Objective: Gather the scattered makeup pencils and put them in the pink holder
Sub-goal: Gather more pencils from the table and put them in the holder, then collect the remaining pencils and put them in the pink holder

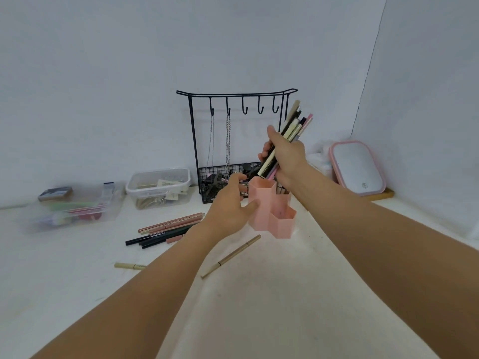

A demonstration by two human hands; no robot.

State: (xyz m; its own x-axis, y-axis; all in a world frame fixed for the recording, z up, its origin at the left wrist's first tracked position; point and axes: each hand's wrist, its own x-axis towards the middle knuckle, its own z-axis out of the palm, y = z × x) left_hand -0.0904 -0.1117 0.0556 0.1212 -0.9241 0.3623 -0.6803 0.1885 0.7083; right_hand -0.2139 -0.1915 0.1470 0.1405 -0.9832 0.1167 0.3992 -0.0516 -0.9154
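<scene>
My right hand (286,155) grips a bundle of several makeup pencils (295,125), tilted, with their lower ends just above the tall cell of the pink holder (269,218). My left hand (229,206) holds the holder's left side, thumb against its front wall. The holder has hexagonal cells and stands on the white table. A loose pile of pink and black pencils (166,229) lies left of the holder. One tan pencil (230,256) lies in front of it, and another tan pencil (129,266) lies further left.
A black wire jewellery stand (234,107) with hanging chains and a basket of dark clips stands behind the holder. Two clear plastic boxes (158,187) (75,208) sit at the back left. A pink-framed mirror (359,168) leans at the back right near the wall corner.
</scene>
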